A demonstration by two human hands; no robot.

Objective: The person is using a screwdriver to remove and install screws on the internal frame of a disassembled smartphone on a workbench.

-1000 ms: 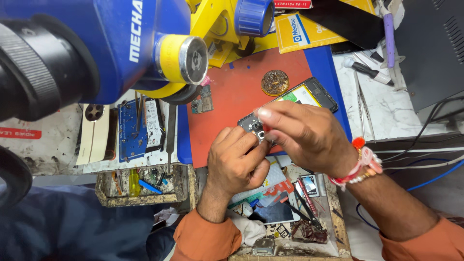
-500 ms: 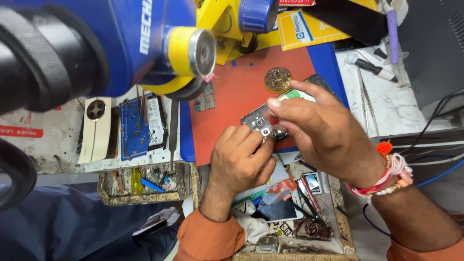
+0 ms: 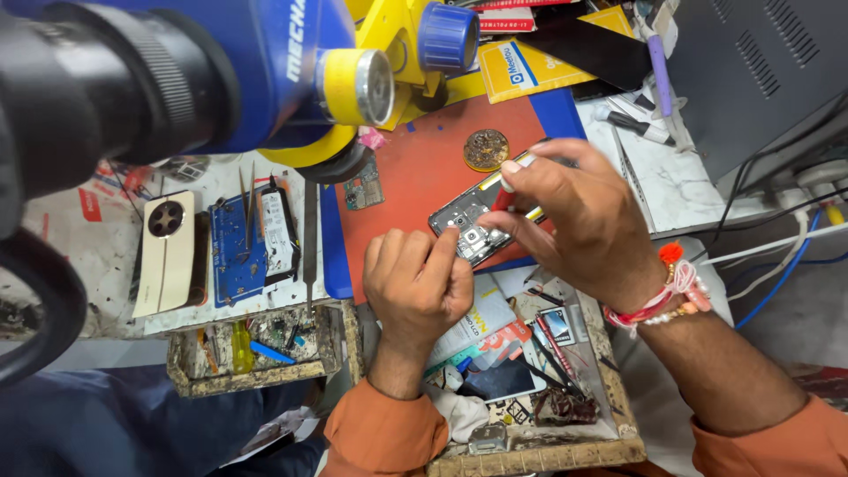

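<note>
While left hand (image 3: 415, 283) curls, fingertip steadying opened phone (image 3: 473, 225), right hand (image 3: 574, 221) fingers pinch red tool (image 3: 503, 199).

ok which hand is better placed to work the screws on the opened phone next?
Probably right. The right hand holds a red-handled tool tip-down over the opened phone; the left hand only steadies the phone's near edge with its fingertips.

yellow package (image 3: 539, 66): flat card with a blue patch, lying at the worktop's far edge
red label (image 3: 505, 18): small strip, sitting just behind it
</note>
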